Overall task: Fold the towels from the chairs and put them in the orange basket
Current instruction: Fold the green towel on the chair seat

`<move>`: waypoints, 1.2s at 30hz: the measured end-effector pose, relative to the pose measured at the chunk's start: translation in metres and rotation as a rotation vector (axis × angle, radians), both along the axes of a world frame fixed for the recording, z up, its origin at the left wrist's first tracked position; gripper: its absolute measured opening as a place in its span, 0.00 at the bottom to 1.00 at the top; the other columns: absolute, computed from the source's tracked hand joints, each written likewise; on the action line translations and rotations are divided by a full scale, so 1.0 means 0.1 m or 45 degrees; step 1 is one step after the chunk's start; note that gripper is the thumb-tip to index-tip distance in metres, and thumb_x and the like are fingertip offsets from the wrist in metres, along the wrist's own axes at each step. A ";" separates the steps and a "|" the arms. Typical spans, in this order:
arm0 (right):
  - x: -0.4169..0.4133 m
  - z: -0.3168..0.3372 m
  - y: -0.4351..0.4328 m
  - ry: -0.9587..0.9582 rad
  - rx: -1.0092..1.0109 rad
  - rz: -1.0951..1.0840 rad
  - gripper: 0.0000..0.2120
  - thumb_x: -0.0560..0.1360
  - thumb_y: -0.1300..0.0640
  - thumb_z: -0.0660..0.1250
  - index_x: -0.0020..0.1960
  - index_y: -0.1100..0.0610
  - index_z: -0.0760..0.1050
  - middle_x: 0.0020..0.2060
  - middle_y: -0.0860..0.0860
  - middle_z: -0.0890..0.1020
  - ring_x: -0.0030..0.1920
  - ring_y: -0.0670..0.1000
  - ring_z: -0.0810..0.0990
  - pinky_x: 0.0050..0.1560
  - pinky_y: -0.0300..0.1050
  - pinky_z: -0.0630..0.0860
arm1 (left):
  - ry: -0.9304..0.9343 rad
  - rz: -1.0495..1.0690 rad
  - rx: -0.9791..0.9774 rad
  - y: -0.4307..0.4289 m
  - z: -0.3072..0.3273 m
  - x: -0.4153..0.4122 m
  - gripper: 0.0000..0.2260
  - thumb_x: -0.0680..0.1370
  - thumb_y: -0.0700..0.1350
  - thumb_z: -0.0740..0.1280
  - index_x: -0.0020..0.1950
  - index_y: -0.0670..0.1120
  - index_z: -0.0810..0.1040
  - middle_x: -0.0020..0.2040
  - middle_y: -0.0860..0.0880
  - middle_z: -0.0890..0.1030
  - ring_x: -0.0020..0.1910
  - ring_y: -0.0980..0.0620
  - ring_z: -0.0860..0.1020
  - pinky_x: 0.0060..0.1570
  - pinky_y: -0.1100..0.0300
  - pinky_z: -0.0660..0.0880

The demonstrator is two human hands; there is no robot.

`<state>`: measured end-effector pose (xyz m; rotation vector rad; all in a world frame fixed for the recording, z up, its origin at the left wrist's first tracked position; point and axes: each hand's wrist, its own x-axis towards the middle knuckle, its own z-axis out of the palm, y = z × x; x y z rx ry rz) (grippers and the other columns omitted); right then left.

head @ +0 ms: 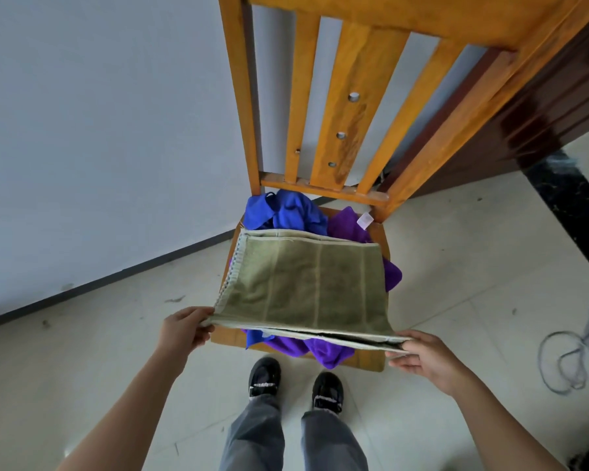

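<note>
An olive-green towel (306,287), folded over in layers, is stretched flat above the seat of a wooden chair (351,107). My left hand (182,331) pinches its near left corner. My right hand (425,356) grips the near right corner. Under the green towel lie a crumpled blue towel (286,210) at the back of the seat and a purple towel (323,351) that hangs over the front edge. The orange basket is not in view.
A white wall (99,130) stands to the left of the chair. A dark brown wooden door or cabinet (538,107) is behind it on the right. A grey cable (578,351) lies coiled on the tiled floor at the right. My feet (296,382) stand close to the chair's front.
</note>
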<state>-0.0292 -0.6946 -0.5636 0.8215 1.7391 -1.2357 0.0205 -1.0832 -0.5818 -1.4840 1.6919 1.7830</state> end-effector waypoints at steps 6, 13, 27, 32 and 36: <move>-0.20 -0.01 0.04 -0.058 -0.015 0.174 0.10 0.77 0.66 0.58 0.52 0.60 0.77 0.41 0.57 0.86 0.43 0.56 0.84 0.43 0.44 0.74 | -0.111 -0.086 -0.030 -0.09 -0.11 -0.16 0.06 0.74 0.34 0.64 0.40 0.36 0.80 0.25 0.42 0.75 0.22 0.50 0.67 0.20 0.68 0.64; -0.17 -0.24 -0.11 -0.069 0.139 0.269 0.08 0.77 0.63 0.59 0.48 0.60 0.77 0.37 0.55 0.84 0.38 0.53 0.82 0.39 0.41 0.72 | -0.455 -0.544 -0.163 -0.08 -0.45 -0.24 0.07 0.74 0.35 0.63 0.38 0.38 0.77 0.27 0.43 0.74 0.20 0.51 0.66 0.23 0.69 0.60; -0.31 -0.55 -0.48 0.056 0.187 0.113 0.08 0.77 0.64 0.60 0.41 0.57 0.74 0.33 0.56 0.79 0.30 0.50 0.78 0.33 0.39 0.68 | -0.016 -0.541 -0.306 0.18 -0.91 -1.67 0.20 0.77 0.36 0.62 0.69 0.39 0.67 0.58 0.38 0.76 0.32 0.53 0.69 0.31 0.63 0.68; -0.30 -0.62 -0.48 0.042 0.192 0.066 0.08 0.77 0.63 0.60 0.41 0.56 0.74 0.34 0.54 0.80 0.30 0.49 0.79 0.33 0.40 0.69 | -0.042 -0.523 -0.411 0.19 -0.98 -1.70 0.14 0.74 0.38 0.69 0.59 0.37 0.76 0.40 0.45 0.76 0.29 0.54 0.67 0.27 0.65 0.66; -0.28 -0.61 -0.49 0.033 0.190 0.043 0.07 0.77 0.63 0.60 0.43 0.57 0.74 0.36 0.55 0.80 0.33 0.51 0.79 0.36 0.41 0.70 | -0.026 -0.524 -0.581 0.08 -0.93 -1.75 0.08 0.74 0.40 0.68 0.50 0.38 0.81 0.37 0.44 0.79 0.34 0.49 0.73 0.35 0.62 0.71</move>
